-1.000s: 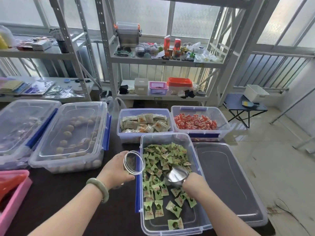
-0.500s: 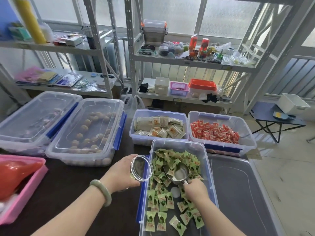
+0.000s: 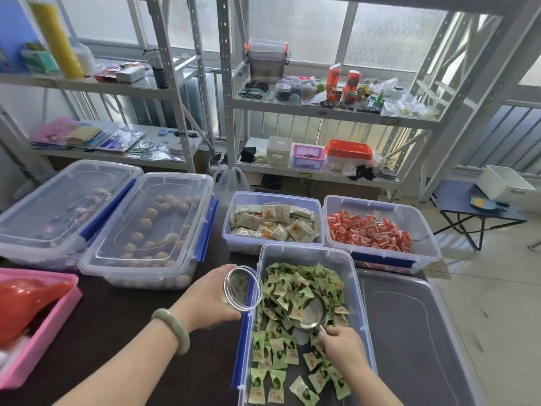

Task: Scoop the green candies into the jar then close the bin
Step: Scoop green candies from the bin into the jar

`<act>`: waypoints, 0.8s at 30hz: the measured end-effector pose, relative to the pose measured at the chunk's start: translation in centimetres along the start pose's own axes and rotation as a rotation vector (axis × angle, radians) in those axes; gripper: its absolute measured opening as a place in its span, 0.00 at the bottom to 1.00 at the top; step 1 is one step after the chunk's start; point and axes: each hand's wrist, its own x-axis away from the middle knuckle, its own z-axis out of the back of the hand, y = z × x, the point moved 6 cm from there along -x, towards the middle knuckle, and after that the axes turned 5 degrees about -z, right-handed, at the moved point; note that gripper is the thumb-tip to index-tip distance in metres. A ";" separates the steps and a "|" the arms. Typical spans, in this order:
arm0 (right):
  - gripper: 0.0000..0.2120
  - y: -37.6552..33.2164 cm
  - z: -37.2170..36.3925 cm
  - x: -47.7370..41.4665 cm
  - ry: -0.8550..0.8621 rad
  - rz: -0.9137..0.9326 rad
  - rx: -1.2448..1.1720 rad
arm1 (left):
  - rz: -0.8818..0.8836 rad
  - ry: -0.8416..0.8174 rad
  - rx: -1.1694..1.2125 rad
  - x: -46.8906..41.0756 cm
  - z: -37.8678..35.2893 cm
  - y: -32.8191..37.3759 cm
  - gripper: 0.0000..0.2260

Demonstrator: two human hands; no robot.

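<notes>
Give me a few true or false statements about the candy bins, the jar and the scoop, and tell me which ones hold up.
1. The left hand holds the clear jar beside the bin of green candies. True.
2. The right hand holds a red plastic scoop. False: the scoop is shiny metal.
3. The scoop sits down among the green candies. True.
4. The green candy bin has its lid on. False: it is open, and a lid lies to its right.
5. The bin of red candies is open. True.
</notes>
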 end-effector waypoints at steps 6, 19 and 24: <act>0.14 0.0 1.4 2.6 0.012 0.028 -0.113 | -0.078 0.023 -0.046 0.1 1.5 1.9 0.33; 0.12 -5.0 7.1 8.3 0.038 0.197 -0.202 | -0.186 0.002 -0.034 0.3 2.7 4.3 0.29; 0.09 -7.8 9.3 10.1 -0.024 0.236 -0.102 | -0.198 -0.004 -0.040 0.6 2.7 4.7 0.32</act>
